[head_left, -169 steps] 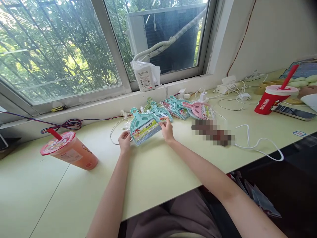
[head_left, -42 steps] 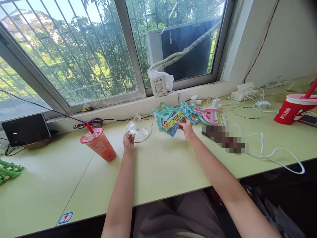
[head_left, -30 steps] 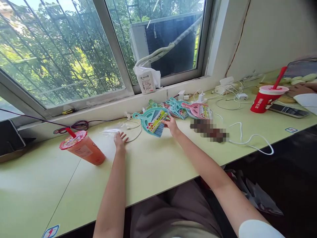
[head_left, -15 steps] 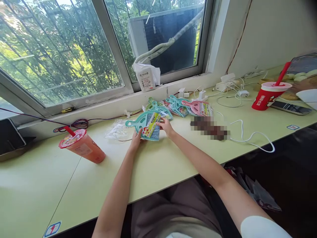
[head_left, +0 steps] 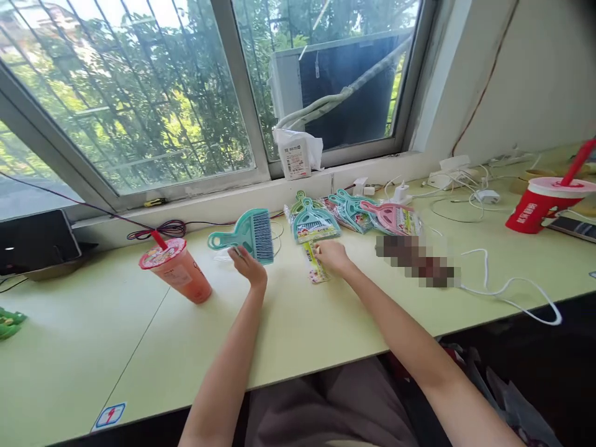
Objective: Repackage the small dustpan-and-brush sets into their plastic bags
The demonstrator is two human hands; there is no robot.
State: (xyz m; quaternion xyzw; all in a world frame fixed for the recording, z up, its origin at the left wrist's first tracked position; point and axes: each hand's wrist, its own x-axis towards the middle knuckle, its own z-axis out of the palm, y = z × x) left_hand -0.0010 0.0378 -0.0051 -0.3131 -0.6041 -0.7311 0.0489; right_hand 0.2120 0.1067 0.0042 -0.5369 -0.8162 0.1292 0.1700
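Observation:
My left hand (head_left: 249, 266) grips a teal mini dustpan (head_left: 239, 234) from below, with a brush (head_left: 262, 236) of blue-grey bristles nested in it. The pair is raised and tilted, its handle pointing left. My right hand (head_left: 331, 254) pinches a yellow printed card label (head_left: 315, 266), which hangs down over the table, apart from the dustpan. Just behind that hand lies a wrapped teal dustpan set (head_left: 315, 220). Further wrapped sets, including a pink one (head_left: 393, 214), are piled to the right of it.
A drink cup with a red straw (head_left: 177, 270) stands left of my left hand. To the right are a blurred-out object (head_left: 414, 257), a white cable (head_left: 507, 282) and a red cup (head_left: 542, 205). The windowsill holds a white box (head_left: 295, 158); a dark screen (head_left: 37, 242) is far left.
The yellow label has come off the dustpan and is now in my right hand. My left hand has moved the dustpan and brush left, away from it. The view has shifted left.

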